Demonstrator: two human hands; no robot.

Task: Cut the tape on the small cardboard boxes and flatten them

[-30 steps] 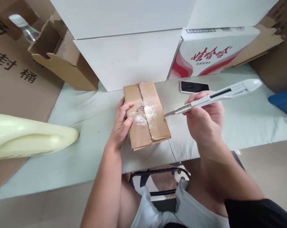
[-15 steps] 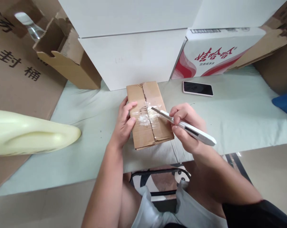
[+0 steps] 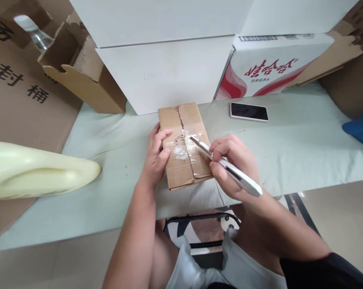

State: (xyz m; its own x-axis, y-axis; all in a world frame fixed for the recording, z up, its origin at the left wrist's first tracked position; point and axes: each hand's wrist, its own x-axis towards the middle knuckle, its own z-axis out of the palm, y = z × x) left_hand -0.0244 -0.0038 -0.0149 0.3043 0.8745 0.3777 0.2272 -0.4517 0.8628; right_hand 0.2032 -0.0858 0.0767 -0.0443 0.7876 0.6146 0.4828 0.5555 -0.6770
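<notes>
A small brown cardboard box [image 3: 177, 170] lies on the table, slightly tilted in view, with a seam down its middle and clear tape across it. My left hand [image 3: 156, 154] grips the box's left side, fingers on the top edge. In my right hand [image 3: 234, 160] is a white utility knife [image 3: 240, 178] with its blade out. The blade tip is over the taped seam near the box's middle; whether it touches the tape I cannot tell.
Behind the box stand white cartons [image 3: 169, 76] and a red-and-white carton [image 3: 268, 72]. A phone [image 3: 249, 112] lies to the right. At left are an open cardboard holder [image 3: 109, 94], a clear bottle [image 3: 38, 36] and a pale yellow object [image 3: 49, 170]. Green cloth [image 3: 304, 148] covers the table.
My right hand has shifted slightly left, and the knife's rear end has swung down and left, so the knife points more steeply. My left hand keeps its hold on the box.
</notes>
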